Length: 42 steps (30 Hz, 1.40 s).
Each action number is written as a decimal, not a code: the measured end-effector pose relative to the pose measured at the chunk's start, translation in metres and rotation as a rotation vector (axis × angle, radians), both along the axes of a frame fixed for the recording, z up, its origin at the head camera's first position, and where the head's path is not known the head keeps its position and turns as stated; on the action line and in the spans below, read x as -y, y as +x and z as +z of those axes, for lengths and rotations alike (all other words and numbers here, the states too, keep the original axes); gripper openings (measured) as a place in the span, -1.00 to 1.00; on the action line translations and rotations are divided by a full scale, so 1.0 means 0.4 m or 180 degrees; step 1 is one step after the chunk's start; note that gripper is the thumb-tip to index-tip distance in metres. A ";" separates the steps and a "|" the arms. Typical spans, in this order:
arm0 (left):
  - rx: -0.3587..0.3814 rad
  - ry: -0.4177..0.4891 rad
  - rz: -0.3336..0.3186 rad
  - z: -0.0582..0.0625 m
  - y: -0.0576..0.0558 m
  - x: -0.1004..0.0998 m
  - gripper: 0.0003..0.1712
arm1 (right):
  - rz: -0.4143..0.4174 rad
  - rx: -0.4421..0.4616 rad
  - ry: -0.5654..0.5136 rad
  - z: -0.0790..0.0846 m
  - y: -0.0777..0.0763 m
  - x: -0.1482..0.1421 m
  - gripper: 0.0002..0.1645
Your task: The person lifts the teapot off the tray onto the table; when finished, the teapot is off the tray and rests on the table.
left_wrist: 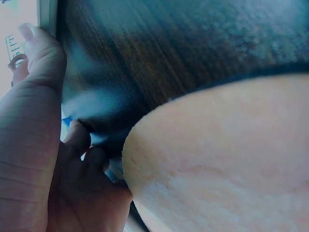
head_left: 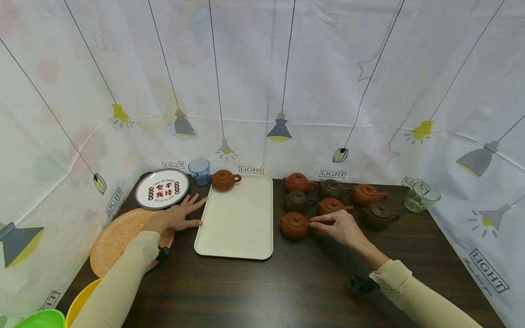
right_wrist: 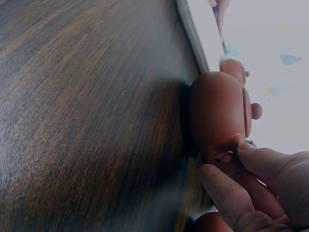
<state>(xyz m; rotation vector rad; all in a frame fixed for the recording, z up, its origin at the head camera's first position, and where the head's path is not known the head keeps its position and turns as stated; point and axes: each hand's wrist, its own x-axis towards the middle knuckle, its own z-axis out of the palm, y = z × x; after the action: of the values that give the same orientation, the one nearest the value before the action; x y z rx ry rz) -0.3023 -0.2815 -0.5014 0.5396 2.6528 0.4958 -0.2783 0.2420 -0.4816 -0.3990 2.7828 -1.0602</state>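
My right hand [head_left: 340, 230] pinches the handle of a small reddish-brown clay teapot [head_left: 295, 226], just right of the cream tray [head_left: 234, 228]. In the right wrist view, thumb and fingers meet at the handle of that teapot [right_wrist: 218, 113], which looks upright with its lid on. My left hand [head_left: 177, 216] is spread at the tray's left edge, fingers extended, its thumb touching the rim in the left wrist view. On the tray's far left corner stands another reddish teapot [head_left: 223, 180]. Behind my right hand several more teapots stand grouped, among them a dark brown one [head_left: 379, 215].
Left of the tray lie a white plate with red characters [head_left: 162, 189] and an orange-slice-patterned round mat [head_left: 119, 241]. A blue glass [head_left: 199, 171] stands behind the tray, a clear glass [head_left: 421, 197] at far right. Yellow [head_left: 82, 300] and green [head_left: 43, 319] bowls sit at lower left.
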 end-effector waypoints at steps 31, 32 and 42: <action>0.0069 -0.0080 0.0054 -0.006 0.001 0.021 0.01 | 0.0953 0.0172 -0.0771 0.202 -0.129 0.275 -0.42; 0.0071 -0.0079 0.0057 -0.004 0.000 0.021 0.00 | 0.0958 0.0285 -0.0905 0.201 -0.140 0.296 -0.42; 0.0048 -0.0031 -0.0022 -0.004 -0.008 0.005 -0.01 | 0.0495 0.1228 -0.1874 0.124 -0.291 0.479 -0.23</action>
<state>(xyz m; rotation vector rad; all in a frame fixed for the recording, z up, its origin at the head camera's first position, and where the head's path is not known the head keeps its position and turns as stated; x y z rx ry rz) -0.3056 -0.2836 -0.5032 0.5398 2.6369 0.4828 -0.3948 0.0504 -0.4321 -0.4065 2.0396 -1.6953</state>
